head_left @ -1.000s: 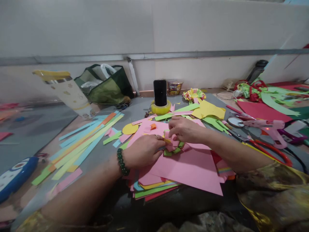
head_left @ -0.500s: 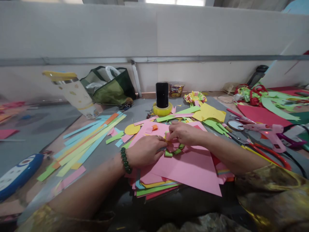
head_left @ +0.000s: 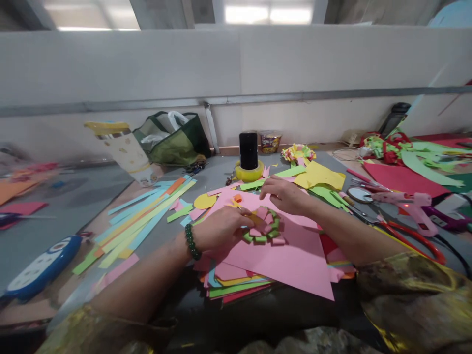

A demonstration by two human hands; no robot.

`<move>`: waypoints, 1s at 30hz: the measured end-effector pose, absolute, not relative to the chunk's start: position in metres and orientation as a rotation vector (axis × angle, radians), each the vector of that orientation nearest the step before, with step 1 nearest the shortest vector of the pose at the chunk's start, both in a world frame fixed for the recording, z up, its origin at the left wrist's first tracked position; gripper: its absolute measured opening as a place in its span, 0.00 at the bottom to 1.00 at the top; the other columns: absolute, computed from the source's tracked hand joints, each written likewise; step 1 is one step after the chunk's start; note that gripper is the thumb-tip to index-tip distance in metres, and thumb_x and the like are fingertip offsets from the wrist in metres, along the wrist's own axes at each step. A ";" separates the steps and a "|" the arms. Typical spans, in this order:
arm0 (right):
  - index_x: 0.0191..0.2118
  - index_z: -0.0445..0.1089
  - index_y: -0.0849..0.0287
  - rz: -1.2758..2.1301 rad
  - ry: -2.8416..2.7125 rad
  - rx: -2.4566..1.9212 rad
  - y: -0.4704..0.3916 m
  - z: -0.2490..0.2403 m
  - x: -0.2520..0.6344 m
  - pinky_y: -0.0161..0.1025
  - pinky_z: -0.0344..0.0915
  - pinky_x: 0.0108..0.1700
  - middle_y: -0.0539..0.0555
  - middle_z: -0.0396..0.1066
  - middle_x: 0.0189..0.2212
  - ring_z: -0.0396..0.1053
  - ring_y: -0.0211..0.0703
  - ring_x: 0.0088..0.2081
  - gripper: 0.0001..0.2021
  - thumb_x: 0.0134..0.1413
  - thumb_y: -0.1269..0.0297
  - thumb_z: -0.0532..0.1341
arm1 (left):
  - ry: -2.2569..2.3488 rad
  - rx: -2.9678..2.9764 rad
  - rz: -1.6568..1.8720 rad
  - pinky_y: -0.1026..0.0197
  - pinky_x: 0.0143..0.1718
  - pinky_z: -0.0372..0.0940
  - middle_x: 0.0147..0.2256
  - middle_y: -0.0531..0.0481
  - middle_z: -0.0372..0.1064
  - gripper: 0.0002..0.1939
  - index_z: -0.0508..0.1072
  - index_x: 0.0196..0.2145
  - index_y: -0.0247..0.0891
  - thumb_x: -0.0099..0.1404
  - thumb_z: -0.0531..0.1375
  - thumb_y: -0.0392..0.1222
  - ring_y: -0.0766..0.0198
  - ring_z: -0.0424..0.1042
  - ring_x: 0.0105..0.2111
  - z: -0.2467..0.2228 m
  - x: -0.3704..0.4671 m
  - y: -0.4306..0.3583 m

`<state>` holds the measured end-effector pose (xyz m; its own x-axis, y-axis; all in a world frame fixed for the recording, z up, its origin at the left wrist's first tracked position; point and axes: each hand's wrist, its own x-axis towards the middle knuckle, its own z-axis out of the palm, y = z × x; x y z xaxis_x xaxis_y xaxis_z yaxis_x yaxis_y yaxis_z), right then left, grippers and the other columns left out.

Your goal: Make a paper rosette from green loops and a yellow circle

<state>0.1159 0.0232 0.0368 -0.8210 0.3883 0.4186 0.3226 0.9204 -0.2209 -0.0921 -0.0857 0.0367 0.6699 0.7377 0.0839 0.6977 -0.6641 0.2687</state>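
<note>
A round pink and green paper flower (head_left: 262, 227) lies on a large pink sheet (head_left: 287, 265), on top of a stack of coloured paper. My left hand (head_left: 223, 227) is at the flower's left side, its fingertips on the edge; whether they pinch a piece is too small to tell. Above the flower's upper right, my right hand (head_left: 283, 194) hovers with bent fingers apart and nothing visible in them. A small orange scrap (head_left: 238, 197) sits just beyond my left hand.
Paper strips (head_left: 147, 216) and a yellow circle (head_left: 205, 201) lie left. Behind stand a phone (head_left: 248, 151) on yellow tape (head_left: 250, 171) and a tumbler (head_left: 127, 155). At right are a pink glue gun (head_left: 415, 206) and red-handled scissors (head_left: 416, 238).
My right hand has lifted off the flower and moved up and right, uncovering more of it. My left hand stays beside it. The camera view has tilted up slightly.
</note>
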 end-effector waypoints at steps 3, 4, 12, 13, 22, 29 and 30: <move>0.38 0.79 0.60 0.282 -2.686 -0.824 0.022 0.046 0.116 0.41 0.66 0.48 0.58 0.78 0.39 0.71 0.48 0.45 0.20 0.50 0.83 0.51 | 1.229 2.813 0.250 0.57 0.49 0.68 0.44 0.47 0.79 0.17 0.82 0.38 0.43 0.61 0.58 0.26 0.59 0.77 0.43 0.036 -0.098 -0.079; 0.39 0.79 0.60 0.325 -2.717 -0.919 0.021 0.049 0.115 0.40 0.67 0.47 0.58 0.79 0.40 0.72 0.47 0.44 0.20 0.51 0.82 0.52 | 1.277 2.860 0.230 0.55 0.49 0.67 0.45 0.45 0.79 0.15 0.82 0.35 0.42 0.61 0.59 0.26 0.57 0.76 0.44 0.036 -0.100 -0.078; 0.40 0.82 0.60 0.544 -3.009 -1.088 0.009 0.063 0.112 0.32 0.64 0.38 0.55 0.82 0.40 0.76 0.43 0.39 0.19 0.53 0.79 0.54 | 1.371 2.858 0.149 0.53 0.52 0.69 0.49 0.47 0.79 0.24 0.82 0.42 0.44 0.59 0.54 0.23 0.56 0.75 0.49 0.042 -0.108 -0.076; 0.40 0.82 0.60 0.556 -3.012 -1.089 0.008 0.065 0.112 0.32 0.64 0.38 0.55 0.82 0.40 0.76 0.43 0.39 0.19 0.52 0.79 0.54 | 1.377 2.828 0.159 0.55 0.51 0.69 0.48 0.48 0.79 0.26 0.82 0.43 0.44 0.56 0.53 0.22 0.57 0.76 0.49 0.044 -0.108 -0.076; 0.42 0.80 0.58 0.555 -2.990 -1.110 0.004 0.076 0.117 0.36 0.61 0.34 0.57 0.80 0.39 0.73 0.45 0.36 0.14 0.58 0.71 0.56 | 2.044 2.412 0.395 0.54 0.43 0.73 0.45 0.48 0.81 0.23 0.82 0.46 0.43 0.60 0.52 0.34 0.52 0.79 0.43 0.053 -0.110 -0.080; 0.36 0.76 0.59 0.794 -3.011 -1.114 0.004 0.065 0.113 0.36 0.57 0.30 0.55 0.77 0.32 0.69 0.42 0.31 0.15 0.56 0.51 0.64 | 1.992 2.411 0.424 0.57 0.41 0.71 0.42 0.48 0.82 0.18 0.81 0.46 0.41 0.65 0.53 0.40 0.58 0.78 0.34 0.049 -0.104 -0.083; 0.32 0.74 0.59 0.802 -3.002 -1.137 0.004 0.063 0.112 0.36 0.56 0.28 0.53 0.76 0.30 0.67 0.41 0.29 0.13 0.52 0.52 0.66 | 1.989 2.408 0.420 0.57 0.41 0.71 0.41 0.48 0.82 0.18 0.81 0.46 0.41 0.66 0.53 0.41 0.58 0.78 0.33 0.049 -0.103 -0.083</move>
